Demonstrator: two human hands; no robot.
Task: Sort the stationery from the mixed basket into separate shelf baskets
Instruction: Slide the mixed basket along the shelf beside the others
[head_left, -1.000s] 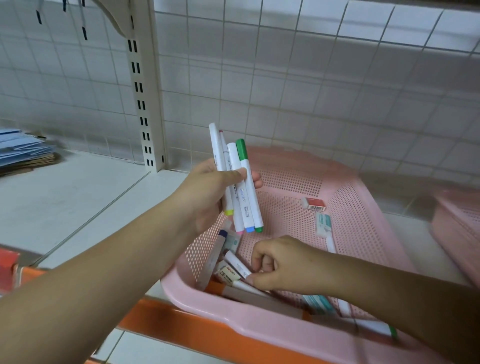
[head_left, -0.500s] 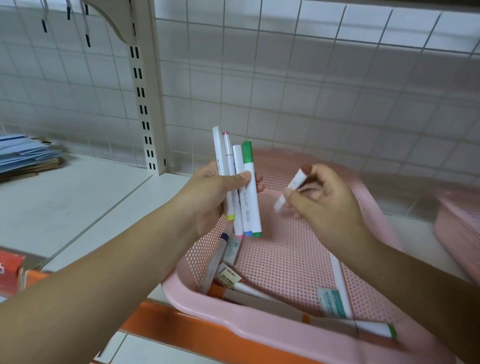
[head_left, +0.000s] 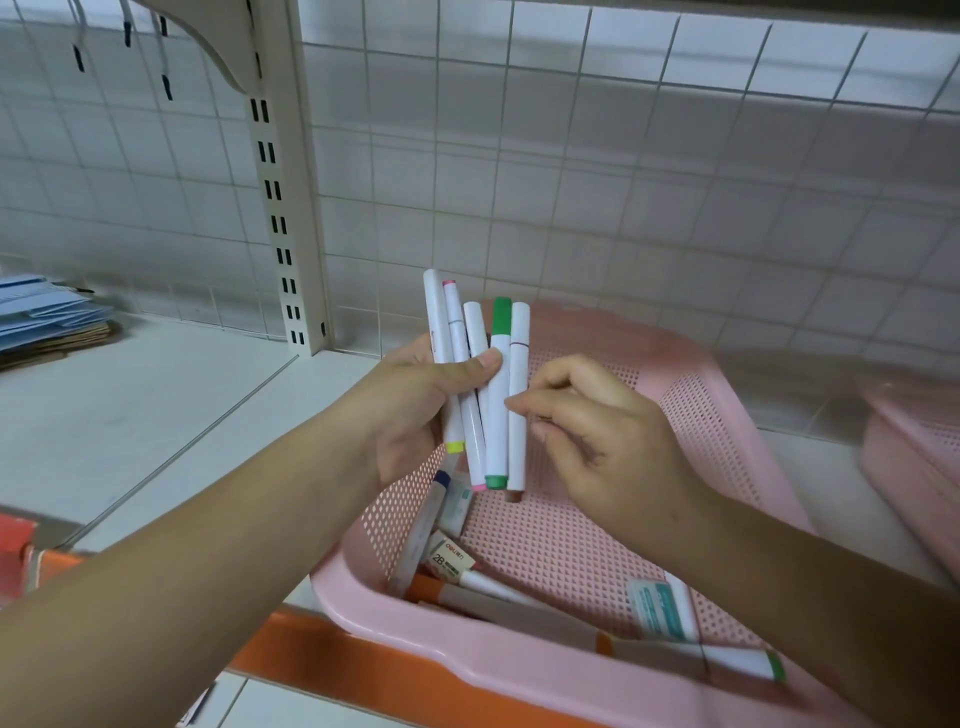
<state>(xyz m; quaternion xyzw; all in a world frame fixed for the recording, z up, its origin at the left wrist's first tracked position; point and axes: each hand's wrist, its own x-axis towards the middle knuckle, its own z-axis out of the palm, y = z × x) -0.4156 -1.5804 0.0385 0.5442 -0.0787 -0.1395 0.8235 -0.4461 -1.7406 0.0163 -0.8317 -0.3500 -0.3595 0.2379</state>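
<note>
White brown-tipped marker pen (head_left: 518, 364), half second earlier held tilted and apart in right hand (head_left: 597, 447), stood upright, touching green-capped side of bundle of white highlighter pens (head_left: 471, 431). Right thumb and forefinger pinched it mid-barrel, other fingers loosely curled. Left hand (head_left: 415, 410) gripped bundle, thumb across front, above pink perforated plastic basket (head_left: 727, 415) on white shelf (head_left: 130, 415).
</note>
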